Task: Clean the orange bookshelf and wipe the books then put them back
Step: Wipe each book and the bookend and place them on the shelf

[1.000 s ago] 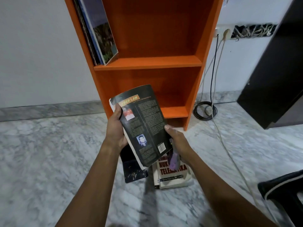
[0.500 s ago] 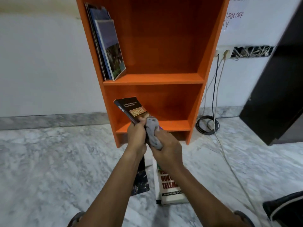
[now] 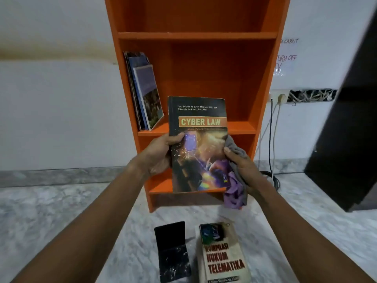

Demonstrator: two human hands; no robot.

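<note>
A dark paperback titled Cyber Law (image 3: 199, 144) stands upright in front of the orange bookshelf (image 3: 195, 35), front cover facing me. My left hand (image 3: 161, 154) grips its left edge. My right hand (image 3: 242, 168) holds a grey and purple cloth (image 3: 234, 190) pressed against the book's right edge. Several books (image 3: 145, 92) lean against the left wall of the middle shelf. On the marble floor below lie a thin black book (image 3: 173, 252) and a cream book titled Kompilasi Hukum Telematika (image 3: 222, 256).
A wall socket (image 3: 278, 97) with black and white cables hanging down sits right of the shelf, with a cable coil on the floor (image 3: 273, 178). A tall dark cabinet (image 3: 346, 129) stands at the right. White wall and marble floor lie to the left.
The book has been turned from back cover to front cover and raised upright. The cloth moved from the cover's middle to its right edge. My view tilted up, showing a higher shelf.
</note>
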